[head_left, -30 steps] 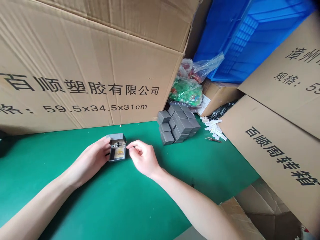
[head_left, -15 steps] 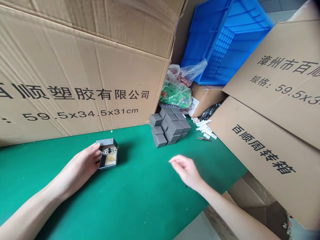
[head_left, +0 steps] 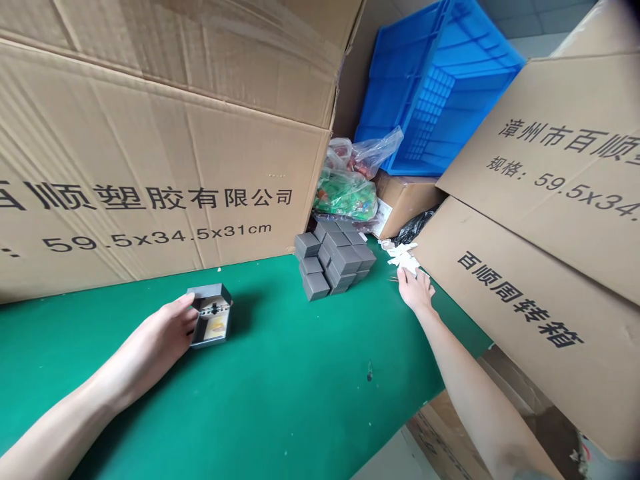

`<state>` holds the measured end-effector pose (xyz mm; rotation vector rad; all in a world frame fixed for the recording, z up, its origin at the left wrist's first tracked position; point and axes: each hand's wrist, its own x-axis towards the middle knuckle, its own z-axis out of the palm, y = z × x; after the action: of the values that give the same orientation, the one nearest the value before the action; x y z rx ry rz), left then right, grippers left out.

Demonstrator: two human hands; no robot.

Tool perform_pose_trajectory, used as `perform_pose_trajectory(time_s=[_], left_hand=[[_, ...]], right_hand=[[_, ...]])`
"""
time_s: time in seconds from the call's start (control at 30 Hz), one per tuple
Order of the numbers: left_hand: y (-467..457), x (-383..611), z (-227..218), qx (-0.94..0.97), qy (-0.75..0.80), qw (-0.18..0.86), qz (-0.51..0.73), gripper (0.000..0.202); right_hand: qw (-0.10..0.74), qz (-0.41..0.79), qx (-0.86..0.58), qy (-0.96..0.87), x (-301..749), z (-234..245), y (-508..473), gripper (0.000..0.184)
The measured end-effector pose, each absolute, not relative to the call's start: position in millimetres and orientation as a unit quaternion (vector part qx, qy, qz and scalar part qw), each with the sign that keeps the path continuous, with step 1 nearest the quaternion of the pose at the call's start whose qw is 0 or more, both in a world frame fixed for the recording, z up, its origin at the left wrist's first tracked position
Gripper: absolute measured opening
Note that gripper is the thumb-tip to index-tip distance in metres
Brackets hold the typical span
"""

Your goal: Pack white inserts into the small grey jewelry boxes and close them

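Observation:
My left hand (head_left: pixel 173 323) grips the left side of a small open grey box (head_left: pixel 211 317), which has a dark fitting and a yellow-and-white card inside. My right hand (head_left: pixel 415 291) is at the far right of the green mat (head_left: pixel 280 373), its fingertips on a pile of white paper slips (head_left: pixel 403 260). Whether those fingers pinch a slip is hidden. A block of several closed grey boxes (head_left: pixel 335 261) stands between my hands, nearer the back edge. A metal tool seen earlier by the slips is hidden here.
Large printed cardboard cartons (head_left: pixel 150 173) lean along the back and right of the mat. Behind them are a blue plastic crate (head_left: pixel 435 100), a clear bag of green and red items (head_left: pixel 345 193), and a black bag (head_left: pixel 410 228).
My right hand has moved away from the open box, rightward and toward the back, reaching the white slips. My left hand stays on the box. The view has shifted slightly.

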<state>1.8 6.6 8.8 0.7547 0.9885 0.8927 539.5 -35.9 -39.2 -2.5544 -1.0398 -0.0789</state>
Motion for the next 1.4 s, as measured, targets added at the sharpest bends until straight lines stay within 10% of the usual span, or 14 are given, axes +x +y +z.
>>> perform_pose_trajectory(time_s=[0.9,1.4], left_hand=[[1,3,16,0.346,0.429,0.741,0.384,0.056],[-2,3,15,0.348,0.406,0.741,0.407,0.053]], right_hand=[[0.216,-0.087,-0.887,-0.398,550,-50,-37,0.058],[0.511,-0.106,-0.759,-0.389,474,-32,-76,0.051]])
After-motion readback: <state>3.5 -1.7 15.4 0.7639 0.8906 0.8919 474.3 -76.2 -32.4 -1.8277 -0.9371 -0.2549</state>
